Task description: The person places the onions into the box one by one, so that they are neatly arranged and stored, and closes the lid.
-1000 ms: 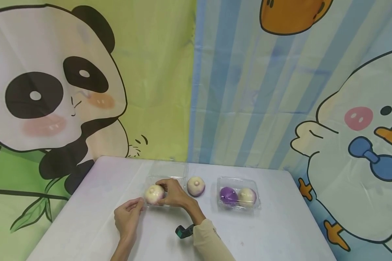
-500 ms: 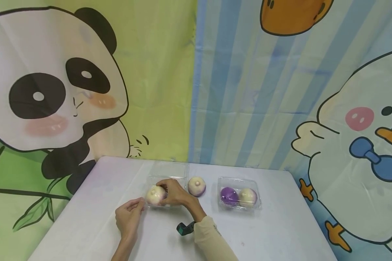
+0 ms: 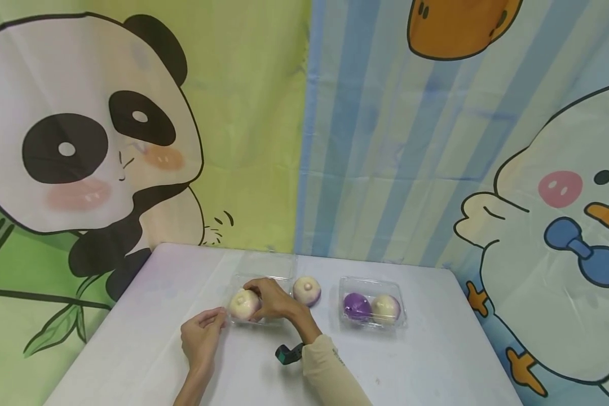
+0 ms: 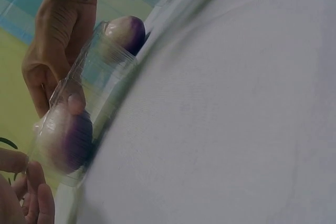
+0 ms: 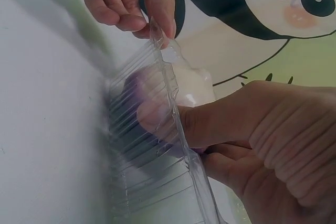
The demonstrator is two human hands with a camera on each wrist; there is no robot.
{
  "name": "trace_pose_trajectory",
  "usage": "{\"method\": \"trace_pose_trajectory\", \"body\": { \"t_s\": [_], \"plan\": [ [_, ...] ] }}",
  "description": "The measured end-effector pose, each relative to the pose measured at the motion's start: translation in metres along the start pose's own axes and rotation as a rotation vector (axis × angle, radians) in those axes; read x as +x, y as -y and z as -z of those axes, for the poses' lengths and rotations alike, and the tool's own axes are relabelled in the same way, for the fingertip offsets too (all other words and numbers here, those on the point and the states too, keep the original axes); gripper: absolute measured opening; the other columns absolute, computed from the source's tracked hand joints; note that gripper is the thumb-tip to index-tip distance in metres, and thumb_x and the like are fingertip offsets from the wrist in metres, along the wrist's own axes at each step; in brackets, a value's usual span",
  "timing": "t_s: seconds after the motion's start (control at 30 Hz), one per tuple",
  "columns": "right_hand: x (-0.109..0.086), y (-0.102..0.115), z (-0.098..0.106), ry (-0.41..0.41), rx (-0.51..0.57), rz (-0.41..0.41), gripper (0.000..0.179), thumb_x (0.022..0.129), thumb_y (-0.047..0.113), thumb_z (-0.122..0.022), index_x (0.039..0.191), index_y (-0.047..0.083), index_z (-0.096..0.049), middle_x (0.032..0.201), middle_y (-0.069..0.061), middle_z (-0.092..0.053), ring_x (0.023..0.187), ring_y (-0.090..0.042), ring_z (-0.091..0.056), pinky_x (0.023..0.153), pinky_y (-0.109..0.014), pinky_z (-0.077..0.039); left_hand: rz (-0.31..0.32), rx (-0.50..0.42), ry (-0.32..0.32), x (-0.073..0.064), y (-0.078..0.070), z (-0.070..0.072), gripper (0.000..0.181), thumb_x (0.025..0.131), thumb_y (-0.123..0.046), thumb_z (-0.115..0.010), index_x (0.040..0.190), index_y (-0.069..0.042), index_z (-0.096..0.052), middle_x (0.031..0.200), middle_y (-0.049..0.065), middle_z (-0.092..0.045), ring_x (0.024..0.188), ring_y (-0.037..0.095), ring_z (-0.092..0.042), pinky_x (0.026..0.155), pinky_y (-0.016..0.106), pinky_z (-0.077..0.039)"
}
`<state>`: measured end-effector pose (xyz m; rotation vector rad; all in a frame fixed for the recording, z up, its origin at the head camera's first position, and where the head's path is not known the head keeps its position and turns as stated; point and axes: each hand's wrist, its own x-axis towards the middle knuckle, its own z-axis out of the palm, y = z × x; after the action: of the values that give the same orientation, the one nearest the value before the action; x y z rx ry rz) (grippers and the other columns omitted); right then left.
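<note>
Left hand (image 3: 199, 338) and right hand (image 3: 274, 300) are both closed narrowly on something at the left part of the white table (image 3: 411, 372). The left pinches the near-left corner of a clear plastic box (image 5: 157, 187) between thumb and finger, the hand itself staying outside the wall. The right comes in from the other side, thumb toward the near wall, and grips a cream-and-purple bulb (image 3: 243, 305) inside the left end of that box. A beige sleeve (image 3: 332, 369) covers the right forearm, and a dark device (image 3: 288, 354) with a green face juts out beside the wrist.

Through the ribbed wall, the right wrist view shows the thumb against the bulb, whose lower part is purple and whose upper part is pale. Its small knob faces up in the head view. Behind the box lies its clear lid (image 3: 269, 263), folded back toward the far edge of the table.

Just right of the box, a loose bulb (image 3: 307, 291) rests directly on the table, knob up. Farther right, well apart from the hands, a second clear box (image 3: 370, 286) holds a deep purple bulb (image 3: 357, 306) and a pale bulb (image 3: 386, 309) side by side.

Beyond the table hangs a printed backdrop (image 3: 248, 141), yellow-green then blue-striped, with a panda (image 3: 71, 180) at left and a white bird (image 3: 548, 299) at right.
</note>
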<state>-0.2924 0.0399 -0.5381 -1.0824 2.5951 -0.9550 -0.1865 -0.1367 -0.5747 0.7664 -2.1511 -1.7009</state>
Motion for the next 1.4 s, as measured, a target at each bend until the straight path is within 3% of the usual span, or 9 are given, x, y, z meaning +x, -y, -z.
{"method": "trace_pose_trajectory", "body": {
  "t_s": [0.33, 0.57, 0.77, 1.1, 1.4],
  "plan": [
    [-0.005, 0.000, 0.004, -0.005, 0.043, -0.035, 0.086, 0.069, 0.003, -0.104, 0.144, -0.005, -0.064, 0.145, -0.017, -0.072, 0.131, -0.026, -0.073, 0.113, -0.030, -0.061, -0.008, 0.003, 0.002, 0.000, 0.000, -0.001, 0.021, 0.099, -0.017, -0.075, 0.113, -0.003, -0.080, 0.096, 0.012, -0.085, 0.073, 0.015, -0.078, 0.061, 0.013, -0.058],
    [-0.018, 0.005, 0.013, -0.046, -0.033, -0.091, 0.087, 0.070, 0.017, -0.105, 0.146, 0.004, -0.065, 0.146, -0.008, -0.071, 0.133, -0.024, -0.067, 0.119, -0.033, -0.051, 0.003, 0.006, 0.002, 0.001, 0.002, 0.000, 0.021, 0.099, -0.017, -0.075, 0.113, -0.002, -0.080, 0.092, 0.009, -0.085, 0.073, 0.016, -0.078, 0.061, 0.014, -0.058],
    [-0.028, 0.011, 0.029, -0.091, -0.033, -0.077, 0.088, 0.071, 0.019, -0.105, 0.148, 0.005, -0.064, 0.146, -0.011, -0.071, 0.132, -0.027, -0.067, 0.122, -0.041, -0.049, 0.003, 0.013, 0.003, 0.001, 0.000, 0.000, 0.021, 0.100, -0.018, -0.075, 0.114, -0.002, -0.080, 0.094, 0.010, -0.085, 0.075, 0.017, -0.078, 0.061, 0.013, -0.058],
    [-0.043, 0.007, 0.045, -0.160, 0.067, -0.069, 0.088, 0.071, 0.011, -0.104, 0.148, 0.000, -0.063, 0.149, -0.018, -0.068, 0.136, -0.040, -0.067, 0.117, -0.041, -0.059, 0.001, 0.017, 0.015, 0.002, 0.001, -0.001, 0.022, 0.101, -0.016, -0.074, 0.116, 0.000, -0.078, 0.096, 0.011, -0.085, 0.075, 0.015, -0.078, 0.063, 0.011, -0.059],
    [-0.054, -0.002, 0.061, -0.229, 0.134, -0.080, 0.092, 0.069, 0.007, -0.104, 0.149, -0.004, -0.060, 0.151, -0.021, -0.067, 0.140, -0.040, -0.065, 0.120, -0.047, -0.057, 0.006, 0.029, 0.004, 0.003, 0.000, -0.001, 0.020, 0.100, -0.013, -0.074, 0.115, -0.001, -0.079, 0.099, 0.014, -0.085, 0.074, 0.014, -0.077, 0.061, 0.014, -0.058]
  ]
}}
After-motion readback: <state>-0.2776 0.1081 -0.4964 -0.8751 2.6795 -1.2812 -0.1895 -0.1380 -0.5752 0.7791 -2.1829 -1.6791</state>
